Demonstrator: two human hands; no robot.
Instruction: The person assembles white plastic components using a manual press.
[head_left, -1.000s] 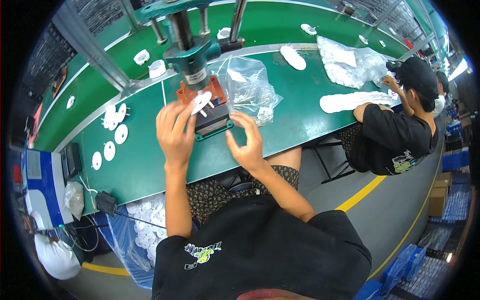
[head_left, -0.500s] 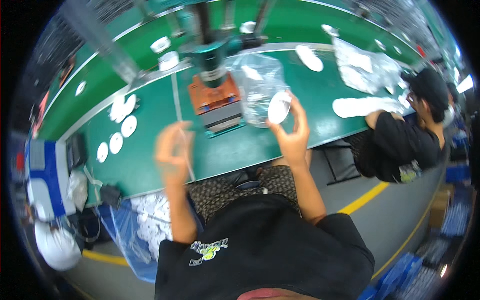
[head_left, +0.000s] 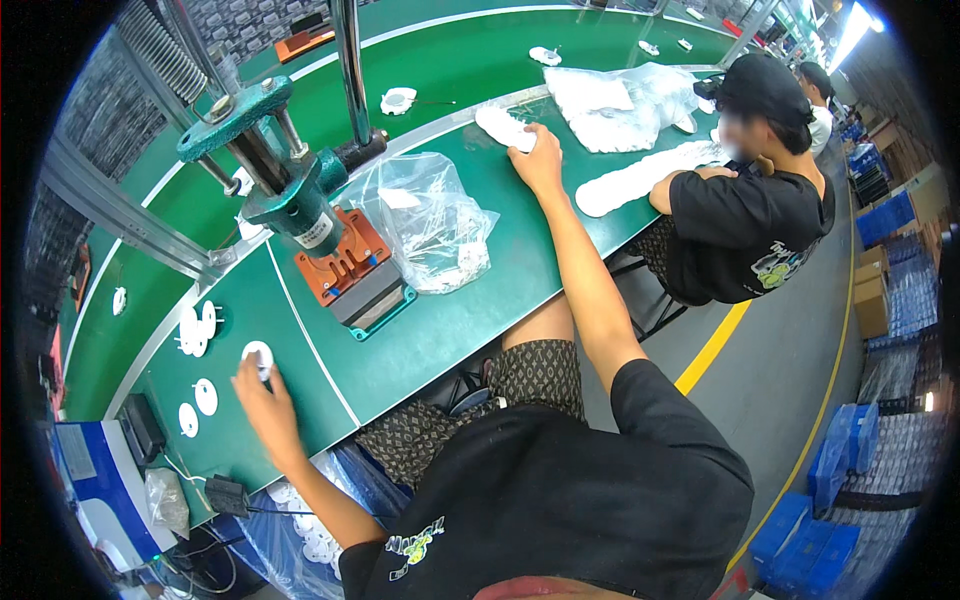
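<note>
My left hand (head_left: 268,408) is at the left of the green table, its fingers closed round the edge of a white round disc (head_left: 260,352). Beside it lie two more white discs (head_left: 205,397) and a small group of them (head_left: 198,330). My right arm reaches to the table's far side. There my right hand (head_left: 541,160) has its thumb and fingers on the near end of a row of overlapping white oval parts (head_left: 503,127). The fingers partly cover the part they grip.
A teal press (head_left: 300,205) with an orange-and-grey fixture (head_left: 350,265) stands left of centre. Right of it lies a clear plastic bag (head_left: 425,215) with white parts. A co-worker (head_left: 745,220) in black sits at the right. A belt carrying white parts (head_left: 398,100) runs behind.
My right hand has gone from beside the press, holding a white oval part, to the row at the far side. My left hand has moved left onto a disc. The view has turned.
</note>
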